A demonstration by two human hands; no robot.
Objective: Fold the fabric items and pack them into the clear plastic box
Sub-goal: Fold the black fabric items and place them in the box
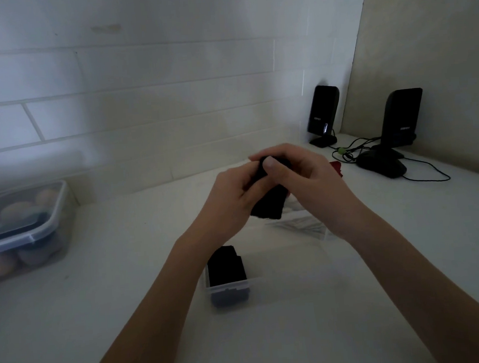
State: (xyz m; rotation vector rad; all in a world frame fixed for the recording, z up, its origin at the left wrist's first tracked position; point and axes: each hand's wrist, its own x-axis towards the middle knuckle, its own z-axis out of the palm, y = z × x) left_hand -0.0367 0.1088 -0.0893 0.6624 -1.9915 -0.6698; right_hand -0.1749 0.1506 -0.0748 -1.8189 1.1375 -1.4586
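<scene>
I see my left hand (230,194) and right hand (303,177) both closed, pinching the black fabric (268,204) above the clear box (231,288)

Both forearms run out of the bottom edge, elbows unseen. The left hand (231,201) and right hand (303,182) cover the upper part of a black fabric piece (268,204), so its folds there cannot be read. Behind the right hand, a red item (337,168) shows only a sliver. Below the hands, the clear plastic box (234,288) is so transparent that its far walls are hard to trace; the dark fabric (226,267) inside shows no detail. Left of the hands, a lidded container (23,233) is cut by the left edge, its rounded contents blurred.
</scene>
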